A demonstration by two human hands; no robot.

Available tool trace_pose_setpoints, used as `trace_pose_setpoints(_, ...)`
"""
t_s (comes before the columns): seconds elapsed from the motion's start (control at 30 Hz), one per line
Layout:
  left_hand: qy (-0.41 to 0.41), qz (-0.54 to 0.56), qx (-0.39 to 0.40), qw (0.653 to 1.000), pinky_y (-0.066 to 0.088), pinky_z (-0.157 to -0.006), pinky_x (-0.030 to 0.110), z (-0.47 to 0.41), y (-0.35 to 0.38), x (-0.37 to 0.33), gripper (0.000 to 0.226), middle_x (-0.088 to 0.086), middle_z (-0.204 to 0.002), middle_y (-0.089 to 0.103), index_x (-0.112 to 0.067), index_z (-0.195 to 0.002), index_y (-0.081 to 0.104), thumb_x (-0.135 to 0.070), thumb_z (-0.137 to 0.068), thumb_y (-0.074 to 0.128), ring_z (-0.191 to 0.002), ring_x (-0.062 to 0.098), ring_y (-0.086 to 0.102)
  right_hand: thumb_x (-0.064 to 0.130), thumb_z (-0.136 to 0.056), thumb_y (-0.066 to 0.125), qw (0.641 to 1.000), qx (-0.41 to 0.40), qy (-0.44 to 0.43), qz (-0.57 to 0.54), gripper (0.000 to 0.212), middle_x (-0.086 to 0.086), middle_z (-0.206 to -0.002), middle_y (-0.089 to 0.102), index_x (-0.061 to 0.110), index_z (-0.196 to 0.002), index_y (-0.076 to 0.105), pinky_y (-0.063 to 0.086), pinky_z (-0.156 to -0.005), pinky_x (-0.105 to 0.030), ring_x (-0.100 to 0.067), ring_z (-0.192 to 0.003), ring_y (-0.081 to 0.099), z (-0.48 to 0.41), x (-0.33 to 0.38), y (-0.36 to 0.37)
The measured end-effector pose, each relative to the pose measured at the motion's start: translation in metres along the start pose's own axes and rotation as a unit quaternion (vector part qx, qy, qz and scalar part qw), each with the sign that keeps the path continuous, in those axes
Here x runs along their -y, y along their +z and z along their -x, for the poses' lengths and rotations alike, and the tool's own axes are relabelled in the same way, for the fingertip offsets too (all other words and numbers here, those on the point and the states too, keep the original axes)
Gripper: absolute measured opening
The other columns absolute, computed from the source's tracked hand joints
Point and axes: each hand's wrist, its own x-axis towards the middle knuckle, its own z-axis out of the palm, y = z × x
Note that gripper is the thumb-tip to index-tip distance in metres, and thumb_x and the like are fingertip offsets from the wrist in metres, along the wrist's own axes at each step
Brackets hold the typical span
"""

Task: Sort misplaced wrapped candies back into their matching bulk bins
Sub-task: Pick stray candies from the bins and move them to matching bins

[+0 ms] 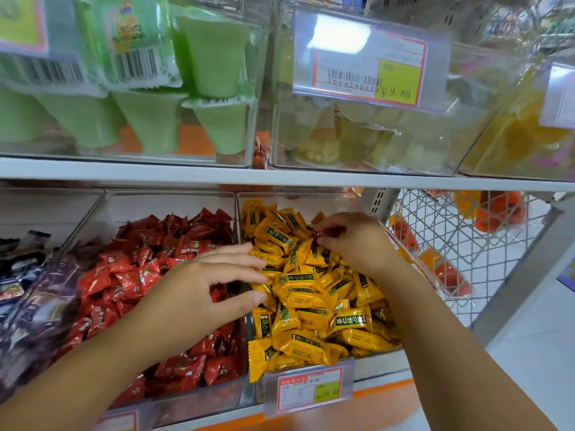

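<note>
Head view
Right hand (351,244): fingertips pinch a red candy (326,234) – narrow grip, at the far side of the yellow bin (376,363), atop the yellow candies (311,293).
Left hand (199,287): fingers straight and spread, holding nothing – tips on the yellow pile, palm over the red bin (199,399).

- A single view, from a camera worn on the person's head, stands close before store shelving.
- It faces forward and slightly down; the yellow candy bin (376,367) sits near centre, with the red candy bin (199,399) to its left.
- The upper shelf (280,178) crosses mid-frame, with green cups (149,119) looming large above it.
- Both forearms enter from the bottom edge, and the left hand (199,284) and right hand (351,241) reach mid-frame.
- A wire basket (460,244) and the floor (535,353) fill the right side.
</note>
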Motion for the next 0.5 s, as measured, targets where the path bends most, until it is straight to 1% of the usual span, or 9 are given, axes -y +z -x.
trace_pose_setpoints(0.07,-0.002,0.005,0.000,1.000,0.023,-0.100,0.006,0.000,0.000,0.000,0.041,-0.047,-0.120,0.049,-0.052,-0.098,0.069,-0.073,-0.069,0.049,-0.127,-0.023,0.030,0.014,-0.082,0.072,0.999,-0.030,0.005,-0.029,0.019,0.012,-0.090,0.065,0.022,-0.099,0.074,0.037,-0.064,0.002,-0.001,-0.081,0.058,0.002,0.002,-0.002)
trace_pose_setpoints(0.1,-0.003,0.006,0.001,1.000,0.022,-0.101,0.007,0.000,-0.001,0.000,0.041,-0.047,-0.120,0.049,-0.052,-0.098,0.069,-0.073,-0.069,0.049,-0.127,-0.023,0.030,0.013,-0.082,0.073,0.997,-0.046,0.014,-0.062,0.020,0.015,-0.090,0.065,0.023,-0.099,0.074,0.038,-0.065,0.002,0.001,-0.081,0.060,0.003,0.005,-0.004)
trace_pose_setpoints(0.17,-0.004,0.007,0.003,1.000,0.023,-0.102,0.009,-0.001,-0.001,0.000,0.040,-0.048,-0.121,0.049,-0.052,-0.098,0.069,-0.072,-0.070,0.049,-0.127,-0.023,0.030,0.011,-0.082,0.073,0.988,-0.071,0.024,-0.132,0.021,0.021,-0.087,0.064,0.025,-0.098,0.073,0.039,-0.067,0.002,0.011,-0.082,0.062,0.004,0.011,-0.011)
trace_pose_setpoints(0.23,-0.003,0.007,0.007,1.000,0.024,-0.102,0.010,0.000,-0.002,0.000,0.040,-0.047,-0.122,0.048,-0.052,-0.099,0.068,-0.073,-0.070,0.049,-0.127,-0.022,0.029,0.011,-0.081,0.074,0.983,-0.073,0.027,-0.166,0.023,0.024,-0.086,0.064,0.025,-0.099,0.072,0.039,-0.065,0.003,0.019,-0.077,0.059,0.005,0.020,-0.017)
trace_pose_setpoints(0.33,0.001,0.003,0.014,1.000,0.021,-0.104,0.009,0.000,-0.003,0.000,0.041,-0.045,-0.124,0.048,-0.052,-0.101,0.068,-0.073,-0.072,0.049,-0.129,-0.022,0.028,0.008,-0.081,0.074,0.973,-0.053,0.017,-0.223,0.024,0.021,-0.084,0.065,0.019,-0.102,0.072,0.040,-0.062,0.001,0.020,-0.068,0.058,0.005,0.039,-0.017)
trace_pose_setpoints(0.4,0.000,0.003,0.023,1.000,0.018,-0.104,0.008,0.002,-0.005,-0.001,0.037,-0.043,-0.126,0.049,-0.051,-0.105,0.067,-0.072,-0.077,0.054,-0.129,-0.023,0.025,0.008,-0.080,0.074,0.967,-0.067,-0.001,-0.245,0.021,0.019,-0.081,0.066,0.017,-0.100,0.072,0.041,-0.064,0.000,0.018,-0.067,0.059,0.003,0.055,-0.009)
trace_pose_setpoints(0.43,-0.003,0.003,0.030,1.000,0.016,-0.104,0.007,0.003,-0.006,-0.002,0.036,-0.042,-0.127,0.049,-0.050,-0.106,0.067,-0.069,-0.078,0.056,-0.130,-0.024,0.023,0.011,-0.081,0.075,0.967,-0.076,-0.007,-0.242,0.018,0.020,-0.080,0.066,0.020,-0.096,0.072,0.042,-0.065,0.000,0.018,-0.067,0.059,0.003,0.065,-0.004)
trace_pose_setpoints(0.5,-0.005,0.005,0.040,0.999,0.013,-0.103,0.004,0.004,-0.007,-0.003,0.039,-0.041,-0.128,0.048,-0.049,-0.109,0.066,-0.064,-0.075,0.056,-0.130,-0.025,0.020,0.015,-0.082,0.074,0.962,-0.047,-0.019,-0.268,0.016,0.021,-0.083,0.068,0.026,-0.093,0.070,0.043,-0.072,-0.002,0.016,-0.074,0.061,0.001,0.083,0.004)
